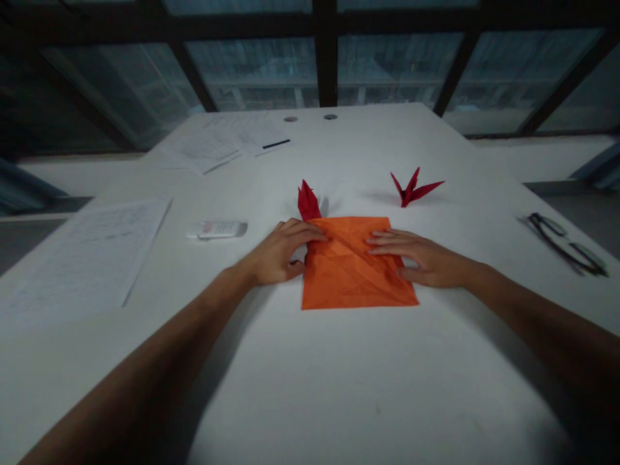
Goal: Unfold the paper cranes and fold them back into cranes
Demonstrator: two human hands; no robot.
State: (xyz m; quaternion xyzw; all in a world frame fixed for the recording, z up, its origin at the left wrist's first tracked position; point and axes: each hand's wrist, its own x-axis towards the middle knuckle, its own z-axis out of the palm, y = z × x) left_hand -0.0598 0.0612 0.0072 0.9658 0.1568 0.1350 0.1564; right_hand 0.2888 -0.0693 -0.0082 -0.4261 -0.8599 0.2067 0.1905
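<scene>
An orange square of paper (356, 278) with crease lines lies spread on the white table (339, 381) in front of me. My left hand (285, 250) rests on its upper left part, fingertips on the paper and thumb at the left edge. On the right side, my right hand (416, 257) lies with its fingers stretched over the sheet. Just behind the paper's upper left corner stands a red folded paper piece (309, 201), partly hidden. Another red folded piece (411, 190), with pointed tips, stands farther back to the right.
A white remote-like object (217, 229) lies left of my left hand. Printed sheets (97, 252) cover the left side, with more papers (217, 142) at the back left. Black-framed glasses (566, 244) lie near the right edge. Windows rise behind the table.
</scene>
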